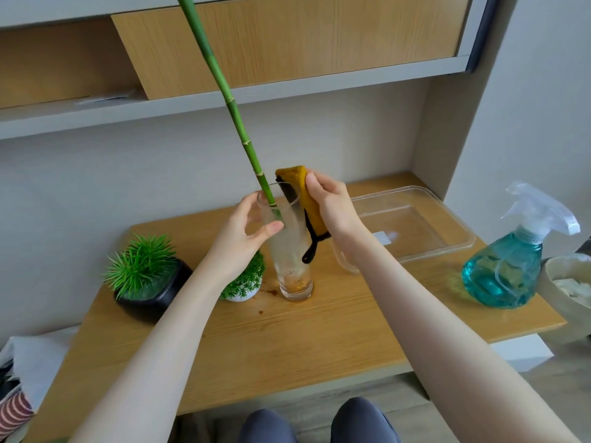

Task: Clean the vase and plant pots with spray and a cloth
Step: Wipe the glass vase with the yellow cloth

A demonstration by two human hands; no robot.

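on the far left of the wooden tabletop [287, 340] we see a black pot [153, 298] with a spiky green plant, standing upright. just right of it, partly behind our left forearm, sits a small white pot [240, 295] with a leafy green plant. next, our left hand [243, 238] wraps around the upper part of the tall glass vase [287, 251], thumb across the near side and fingers curled round the far side near the rim. the vase stands upright on the tabletop, its glass cloudy, with brownish residue at the bottom and a few brown spots on the wood beside its base. a green bamboo stalk [224, 97] leans out of it up and to the left. on the vase's right side, our right hand [332, 203] pinches a folded yellow cloth [307, 199] with black edging and presses it against the outside of the glass just below the rim; a black loop hangs from the cloth's lower end. further right lies a clear plastic tray [447, 219] with a small white label whose writing we cannot read. then comes the spray bottle [508, 266], upright, blue liquid inside, no readable brand. at the right edge, a pale bowl [553, 282] is cut off by the frame.
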